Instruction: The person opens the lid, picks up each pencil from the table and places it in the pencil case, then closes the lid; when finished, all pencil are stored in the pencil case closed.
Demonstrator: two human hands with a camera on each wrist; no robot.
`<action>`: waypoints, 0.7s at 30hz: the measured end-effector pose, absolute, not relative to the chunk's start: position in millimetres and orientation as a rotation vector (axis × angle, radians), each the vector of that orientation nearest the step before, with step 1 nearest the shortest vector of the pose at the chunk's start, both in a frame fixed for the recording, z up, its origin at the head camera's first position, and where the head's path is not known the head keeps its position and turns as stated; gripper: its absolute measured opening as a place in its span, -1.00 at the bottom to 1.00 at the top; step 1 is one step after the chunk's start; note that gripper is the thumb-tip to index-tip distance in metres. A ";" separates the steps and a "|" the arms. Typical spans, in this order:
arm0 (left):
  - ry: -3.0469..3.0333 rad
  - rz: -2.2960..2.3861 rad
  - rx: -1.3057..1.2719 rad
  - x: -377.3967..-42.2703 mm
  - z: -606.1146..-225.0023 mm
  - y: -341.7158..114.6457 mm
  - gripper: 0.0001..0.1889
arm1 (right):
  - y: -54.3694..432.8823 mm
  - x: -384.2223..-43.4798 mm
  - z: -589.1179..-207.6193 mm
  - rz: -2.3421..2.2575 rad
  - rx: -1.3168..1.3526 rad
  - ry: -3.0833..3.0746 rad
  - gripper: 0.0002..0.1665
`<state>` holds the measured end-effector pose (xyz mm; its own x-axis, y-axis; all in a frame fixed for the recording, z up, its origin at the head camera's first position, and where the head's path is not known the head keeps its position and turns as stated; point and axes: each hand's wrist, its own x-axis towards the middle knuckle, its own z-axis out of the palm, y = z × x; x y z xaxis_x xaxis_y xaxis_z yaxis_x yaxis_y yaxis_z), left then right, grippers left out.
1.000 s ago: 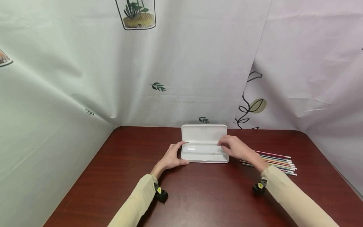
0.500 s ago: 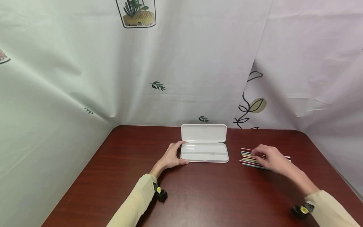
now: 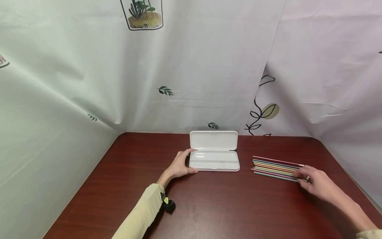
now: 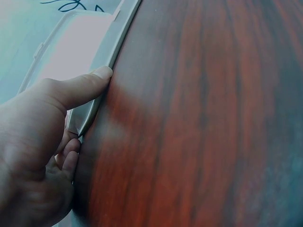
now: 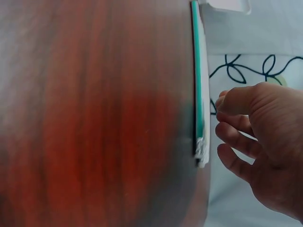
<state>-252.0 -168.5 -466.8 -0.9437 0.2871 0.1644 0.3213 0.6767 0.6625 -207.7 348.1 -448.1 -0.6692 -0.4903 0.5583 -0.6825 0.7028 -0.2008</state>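
A white pencil case (image 3: 206,165) lies on the table, its lid (image 3: 213,140) standing up at the back. My left hand (image 3: 178,166) grips the case's left end, thumb along the front edge and fingers at the back corner. The left wrist view shows the thumb on the rim (image 4: 106,61). To the right, several coloured pencils (image 3: 273,167) lie side by side. My right hand (image 3: 320,182) is over their eraser ends, partly hiding them. In the right wrist view its loosely bent fingers hold nothing, beside a green pencil (image 5: 198,80).
The dark red-brown table (image 3: 226,205) ends at a pale cloth backdrop (image 3: 194,66) with printed plants, which hangs behind and along the sides. The case's tray has a long compartment and smaller ones in front.
My right hand has moved from the case's right side across the pencils to their eraser ends. The left hand keeps its grip on the case.
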 end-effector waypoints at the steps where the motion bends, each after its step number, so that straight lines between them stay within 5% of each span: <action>1: -2.829 -1.133 -0.520 -251.7 -466.8 -168.7 -0.07 | 349.8 -207.1 -449.5 0.539 0.891 -2.447 -0.46; 21: -2.802 -1.140 -0.536 -250.8 -468.5 -168.1 -0.07 | 358.4 -203.3 -457.7 0.467 0.847 -2.546 -0.52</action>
